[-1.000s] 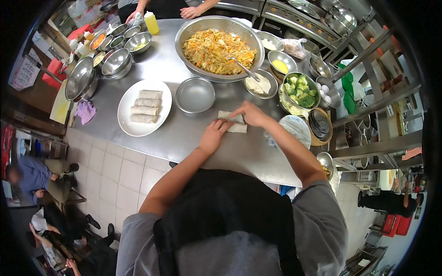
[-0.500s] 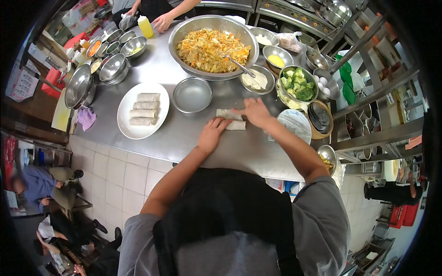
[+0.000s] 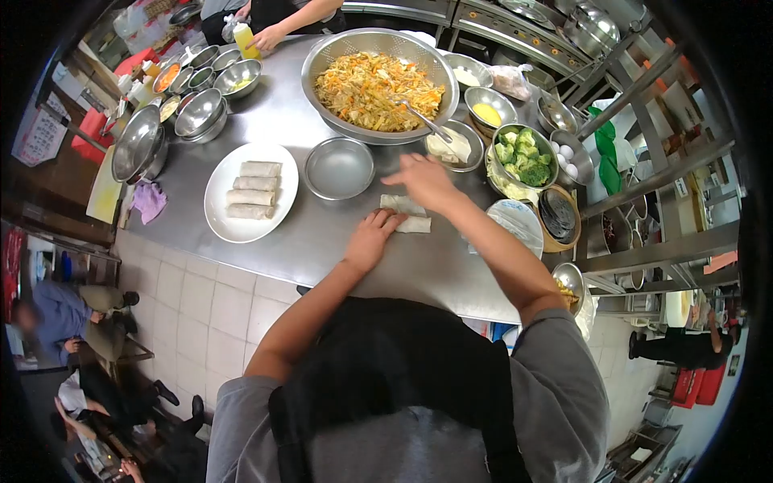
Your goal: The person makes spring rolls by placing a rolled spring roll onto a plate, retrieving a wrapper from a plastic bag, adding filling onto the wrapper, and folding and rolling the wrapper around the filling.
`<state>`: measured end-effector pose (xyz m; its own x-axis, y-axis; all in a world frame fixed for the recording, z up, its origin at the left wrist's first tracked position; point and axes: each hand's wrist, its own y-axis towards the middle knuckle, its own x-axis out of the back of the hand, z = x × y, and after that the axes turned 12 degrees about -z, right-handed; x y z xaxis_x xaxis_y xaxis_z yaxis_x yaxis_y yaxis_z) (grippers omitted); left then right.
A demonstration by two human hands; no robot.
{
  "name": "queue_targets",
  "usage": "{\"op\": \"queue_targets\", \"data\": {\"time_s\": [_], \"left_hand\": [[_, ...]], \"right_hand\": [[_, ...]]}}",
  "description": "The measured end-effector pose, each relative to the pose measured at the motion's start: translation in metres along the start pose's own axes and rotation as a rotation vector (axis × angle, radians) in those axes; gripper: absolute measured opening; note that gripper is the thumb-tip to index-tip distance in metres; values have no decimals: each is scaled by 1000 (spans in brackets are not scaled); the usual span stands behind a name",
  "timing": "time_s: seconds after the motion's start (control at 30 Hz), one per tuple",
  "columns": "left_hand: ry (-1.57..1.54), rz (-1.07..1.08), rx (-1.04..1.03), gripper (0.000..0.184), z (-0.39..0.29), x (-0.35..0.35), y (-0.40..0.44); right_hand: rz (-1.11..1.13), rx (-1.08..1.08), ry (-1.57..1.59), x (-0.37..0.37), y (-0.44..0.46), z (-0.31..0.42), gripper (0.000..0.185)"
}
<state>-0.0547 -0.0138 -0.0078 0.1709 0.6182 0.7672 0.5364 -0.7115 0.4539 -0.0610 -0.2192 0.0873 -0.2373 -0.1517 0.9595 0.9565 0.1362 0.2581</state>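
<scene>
A partly rolled spring roll [image 3: 414, 224] lies on the steel table, its loose wrapper flap [image 3: 402, 204] spread flat on the far side. My left hand [image 3: 372, 240] holds the roll's left end down, fingers closed over it. Above the flap hovers my right hand [image 3: 425, 181], fingers apart and holding nothing, its fingertips close to the right rim of a metal bowl of clear liquid [image 3: 338, 196]. To the left, several finished rolls [image 3: 251, 196] lie on a white oval plate [image 3: 219, 179]. By my right forearm sits a plate with a stack of thin translucent wrappers [image 3: 515, 225].
A large colander [image 3: 318, 74] of shredded filling with a spoon [image 3: 427, 121] stands at the back. Bowls of white paste [image 3: 451, 147], broccoli [image 3: 523, 157] and eggs [image 3: 567, 159] line the right. Stacked bowls [image 3: 200, 113] stand left. Across the table, another person's hand [image 3: 268, 38] grips a yellow bottle [image 3: 244, 39].
My right hand has lifted off the wrapper and moved away from me, toward the liquid bowl. My left hand stays on the roll. The other person's hand has taken hold of the yellow bottle.
</scene>
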Motion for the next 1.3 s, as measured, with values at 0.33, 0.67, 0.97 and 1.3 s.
{"op": "queue_targets", "data": {"time_s": [0.33, 0.67, 0.97, 1.3], "left_hand": [[107, -81, -28, 55, 1, -4, -5], [-76, -141, 42, 38, 9, -6, -4], [-22, -139, -12, 33, 8, 6, -1], [-82, 13, 40, 31, 16, 14, 12]], "right_hand": [[15, -109, 179, -56, 71, 48, 31], [240, -32, 138, -40, -29, -9, 43], [162, 86, -122, -36, -42, -29, 50], [118, -83, 87, -6, -69, -34, 43]]}}
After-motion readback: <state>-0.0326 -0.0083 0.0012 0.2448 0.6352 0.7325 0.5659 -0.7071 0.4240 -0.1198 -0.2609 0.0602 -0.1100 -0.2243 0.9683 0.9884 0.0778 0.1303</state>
